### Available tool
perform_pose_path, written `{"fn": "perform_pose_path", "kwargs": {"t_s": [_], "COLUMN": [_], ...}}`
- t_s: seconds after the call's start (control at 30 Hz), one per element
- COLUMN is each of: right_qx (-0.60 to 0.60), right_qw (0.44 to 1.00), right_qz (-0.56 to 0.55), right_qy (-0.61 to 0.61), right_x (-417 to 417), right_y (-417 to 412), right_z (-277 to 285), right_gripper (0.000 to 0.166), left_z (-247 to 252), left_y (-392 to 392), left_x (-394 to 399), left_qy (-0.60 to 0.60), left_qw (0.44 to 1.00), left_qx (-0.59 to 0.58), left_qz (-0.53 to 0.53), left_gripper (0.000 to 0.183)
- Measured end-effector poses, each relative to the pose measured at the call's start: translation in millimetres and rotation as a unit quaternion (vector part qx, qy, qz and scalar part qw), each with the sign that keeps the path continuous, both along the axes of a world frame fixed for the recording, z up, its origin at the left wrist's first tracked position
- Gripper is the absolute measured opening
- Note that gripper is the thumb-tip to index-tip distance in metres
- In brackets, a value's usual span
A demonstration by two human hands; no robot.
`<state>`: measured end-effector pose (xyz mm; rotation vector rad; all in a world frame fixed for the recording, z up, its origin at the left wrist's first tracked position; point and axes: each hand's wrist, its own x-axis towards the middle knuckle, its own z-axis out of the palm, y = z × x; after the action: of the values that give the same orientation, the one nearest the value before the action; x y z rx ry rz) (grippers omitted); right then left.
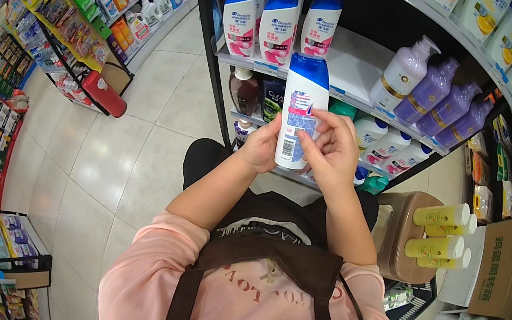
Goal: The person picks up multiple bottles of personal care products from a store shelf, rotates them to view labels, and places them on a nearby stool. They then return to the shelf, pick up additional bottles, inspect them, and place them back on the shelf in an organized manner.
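A white shampoo bottle with a blue cap stands upright between my hands, its back label and barcode facing me. My left hand grips its lower left side. On the right side, my right hand holds it too, with the thumb and a fingertip against the label. Just beyond, several Head & Shoulders shampoo bottles with the same blue caps and pink fronts stand in rows on the shelf. Lilac and purple pump bottles line the right part of that shelf.
Lower shelves hold a dark pump bottle and white bottles. At my right, yellow bottles lie on a brown stool, near a black basket and a cardboard box. A red fire extinguisher stands across the tiled aisle.
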<state>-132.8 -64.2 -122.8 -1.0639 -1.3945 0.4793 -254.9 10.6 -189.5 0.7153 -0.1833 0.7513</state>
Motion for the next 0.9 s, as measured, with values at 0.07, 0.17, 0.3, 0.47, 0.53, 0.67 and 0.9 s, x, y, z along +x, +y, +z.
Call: {"fn": "perform_pose_path", "kwargs": {"t_s": [0.07,0.17,0.3,0.47,0.53,0.67,0.9], "right_qx": [-0.001,-0.004,0.0,-0.013,-0.017,-0.014,-0.018], "right_qw": [1.0,1.0,1.0,1.0,1.0,1.0,1.0], "right_qz": [0.003,0.003,0.001,0.002,0.003,0.004,0.006], "right_qy": [0.003,0.004,0.0,0.008,0.012,0.01,0.018], "right_x": [0.2,0.3,0.3,-0.1,-0.1,0.5,-0.3], "right_y": [0.5,0.6,1.8,3.2,3.6,4.5,5.8], "right_z": [-0.6,-0.1,-0.5,-2.1,-2.6,-3.6,-4.6], "right_gripper": [0.034,0.034,0.033,0.032,0.031,0.031,0.031], "left_z": [-0.5,0.6,0.9,-1.1,-1.4,-1.6,-2.5], "left_y": [1.3,2.0,2.9,4.9,5.0,6.3,6.8], "left_x": [0.2,0.7,0.5,-0.8,-1.2,-1.2,-1.8], "left_qy": [-0.01,-0.011,-0.011,0.01,0.018,0.034,0.054], "left_qw": [1.0,1.0,1.0,1.0,0.999,0.998,0.996], "left_qx": [0.004,0.008,0.014,0.027,0.029,0.045,0.056], "left_qz": [-0.009,-0.01,-0.013,0.0,0.007,0.02,0.032], "left_gripper": [0.05,0.05,0.05,0.05,0.049,0.049,0.05]}}
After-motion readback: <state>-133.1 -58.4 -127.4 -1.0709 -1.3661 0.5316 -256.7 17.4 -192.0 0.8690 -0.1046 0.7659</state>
